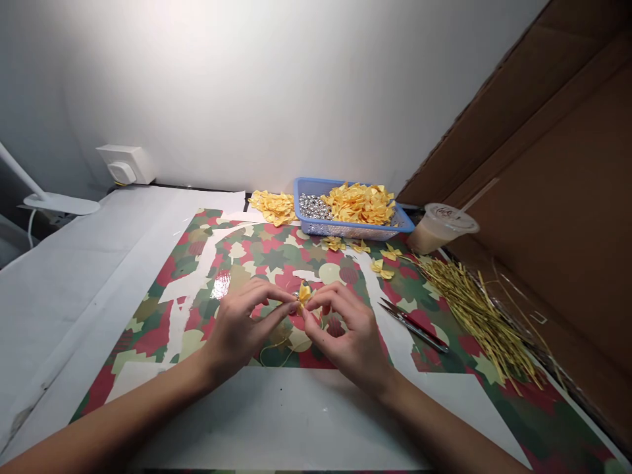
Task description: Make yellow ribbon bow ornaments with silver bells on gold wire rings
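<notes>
Over the patterned paper, my left hand (244, 322) and my right hand (348, 329) meet fingertip to fingertip. Between them is a small yellow ribbon bow (305, 291), pinched from both sides and partly covered by the fingers. Something small and silver, perhaps a bell, shows beside the bow at my left fingertips. A thin yellowish cord (276, 362) hangs in a loop below the hands onto the paper. Beyond my hands, several loose yellow bows (382, 268) lie in front of a blue plastic basket (345, 229).
The basket holds silver bells (316, 207) and piled yellow bows (363, 203); another yellow pile (274, 207) lies left of it. At right are thread snips (415, 326), a bundle of gold cords (478, 316), a lidded cup (439, 227) and a cardboard wall (543, 164). A lamp base (69, 203) stands left.
</notes>
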Demonstrator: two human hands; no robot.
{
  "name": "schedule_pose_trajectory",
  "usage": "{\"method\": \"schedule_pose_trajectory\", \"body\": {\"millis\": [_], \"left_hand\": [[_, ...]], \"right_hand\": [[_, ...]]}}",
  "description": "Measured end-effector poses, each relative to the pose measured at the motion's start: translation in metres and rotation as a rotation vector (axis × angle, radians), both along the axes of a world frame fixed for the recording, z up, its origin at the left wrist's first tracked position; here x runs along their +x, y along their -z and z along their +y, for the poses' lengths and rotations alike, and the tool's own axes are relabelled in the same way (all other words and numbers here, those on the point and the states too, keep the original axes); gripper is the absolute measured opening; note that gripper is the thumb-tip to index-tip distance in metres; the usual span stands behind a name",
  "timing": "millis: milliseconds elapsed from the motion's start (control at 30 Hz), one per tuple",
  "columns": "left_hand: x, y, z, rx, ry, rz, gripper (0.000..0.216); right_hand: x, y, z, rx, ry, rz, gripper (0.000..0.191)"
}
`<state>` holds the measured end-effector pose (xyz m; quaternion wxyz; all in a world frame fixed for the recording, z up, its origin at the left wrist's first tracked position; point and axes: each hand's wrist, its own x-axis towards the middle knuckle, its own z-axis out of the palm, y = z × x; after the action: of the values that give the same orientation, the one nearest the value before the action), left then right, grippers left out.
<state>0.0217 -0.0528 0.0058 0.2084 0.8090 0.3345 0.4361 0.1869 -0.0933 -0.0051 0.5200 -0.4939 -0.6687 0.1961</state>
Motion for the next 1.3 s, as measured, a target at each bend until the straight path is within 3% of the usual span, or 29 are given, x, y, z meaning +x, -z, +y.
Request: {"method": "schedule_pose_trajectory", "body": {"millis": [233,433,800,1300], "left_hand": [[-0.001,0.006,0.005,0.26,0.017,0.178,0.008],[0.001,0.006,0.002,0.246,0.009,0.28,0.013],[0.003,0.009,-0.005,0.375,0.034,0.358,0.013],[0.005,0.0,-0.011,0.363,0.088,0.272,0.014]], "right_hand": [[0.003,0.003,0.001,-0.019,-0.016,-0.022,0.012],[0.0,0.009,0.002,0.068,-0.02,-0.128,0.019],[0.0,0.008,0.004,0.008,-0.128,-0.045,0.014],[0.006,0.008,0.004,0.087,-0.225,-0.004,0.019]]}}
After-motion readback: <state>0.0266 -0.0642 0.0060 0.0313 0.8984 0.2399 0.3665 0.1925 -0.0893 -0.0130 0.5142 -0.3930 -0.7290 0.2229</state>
